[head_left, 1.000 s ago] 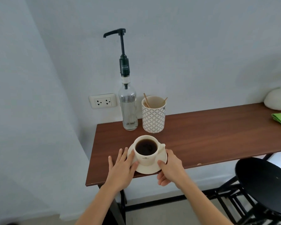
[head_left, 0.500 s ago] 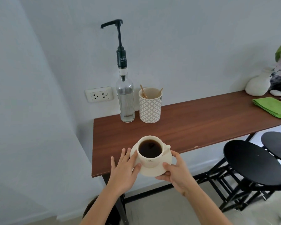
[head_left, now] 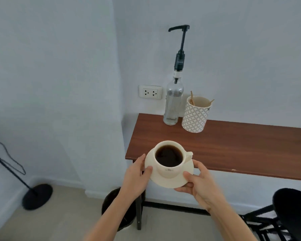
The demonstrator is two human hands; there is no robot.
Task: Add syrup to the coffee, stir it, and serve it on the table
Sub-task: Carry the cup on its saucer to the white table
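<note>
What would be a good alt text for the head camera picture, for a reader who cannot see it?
Two bare hands, left hand and right hand, hold a cream saucer carrying a cup of black coffee at the near edge of a brown table. At the back of the table stand a pump bottle and a patterned cup of wooden sticks.

Cream cup (head_left: 169, 168) of black coffee (head_left: 169, 155), upright on matching saucer (head_left: 170, 182), lifted at table's (head_left: 233, 146) near-left corner. Clear pump bottle (head_left: 173, 103) upright at far left.
</note>
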